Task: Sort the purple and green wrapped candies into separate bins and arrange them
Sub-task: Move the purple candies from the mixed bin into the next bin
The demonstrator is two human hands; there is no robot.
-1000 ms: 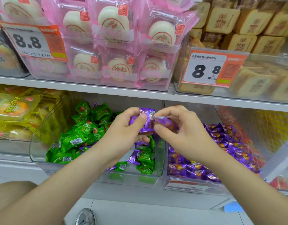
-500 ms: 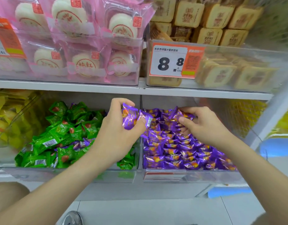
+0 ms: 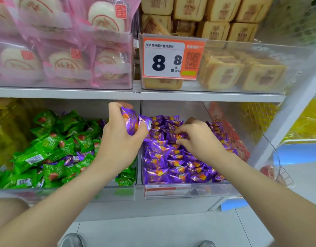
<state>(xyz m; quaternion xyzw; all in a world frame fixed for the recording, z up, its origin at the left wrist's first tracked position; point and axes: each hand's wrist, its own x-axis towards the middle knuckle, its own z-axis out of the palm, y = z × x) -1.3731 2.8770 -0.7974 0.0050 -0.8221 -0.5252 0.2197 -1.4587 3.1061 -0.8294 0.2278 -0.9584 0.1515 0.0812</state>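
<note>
My left hand grips a small bunch of purple wrapped candies above the wall between two clear bins. The left bin holds green wrapped candies with a few purple ones mixed in near its middle. The right bin is filled with purple wrapped candies. My right hand lies on that purple pile, its fingertips curled down and pinching a purple candy in the pile.
An upper shelf hangs just above the bins, with pink-wrapped cakes, tan pastries and an 8.8 price tag. A wire basket and a clear panel stand to the right. Floor tiles lie below.
My view shifted right and closer. My hands parted: the right one dropped into the purple bin and moved forward on the pile, while the left kept its purple candies over the divider.
</note>
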